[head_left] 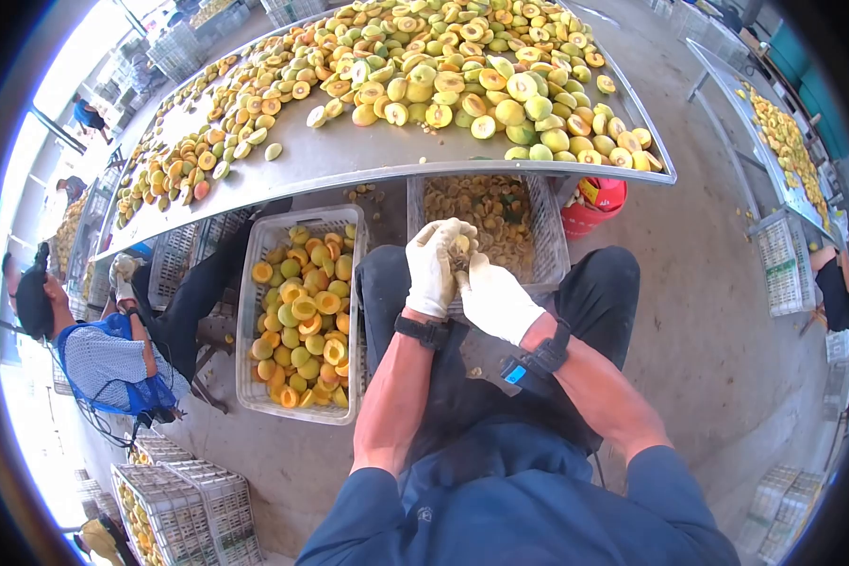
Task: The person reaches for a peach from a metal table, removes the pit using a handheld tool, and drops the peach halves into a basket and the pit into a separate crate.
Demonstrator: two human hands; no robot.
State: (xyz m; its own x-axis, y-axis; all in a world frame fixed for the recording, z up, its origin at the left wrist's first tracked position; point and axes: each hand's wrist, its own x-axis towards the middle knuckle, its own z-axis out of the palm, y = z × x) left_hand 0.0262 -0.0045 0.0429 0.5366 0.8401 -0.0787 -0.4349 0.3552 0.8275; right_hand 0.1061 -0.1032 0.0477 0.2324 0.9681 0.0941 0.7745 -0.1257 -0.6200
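Both of my hands wear white gloves and meet above the crate between my knees. My left hand (434,269) has its fingers closed around a small yellowish-brown piece of fruit (460,247). My right hand (498,297) is closed too, its fingertips against that piece; whatever they pinch is hidden. Below the hands, a plastic crate (552,222) contains brownish pits and scraps (481,212). In front, a metal table (349,156) bears a heap of halved yellow-green fruit with orange flesh (462,85), resembling peaches or apricots.
Left of my knee, a white crate (248,377) holds fruit halves. A red bucket (590,219) stands under the table's right side. A person in a blue vest (113,368) sits at left. Stacked crates (193,509) stand behind; another fruit-covered table (726,104) is at right.
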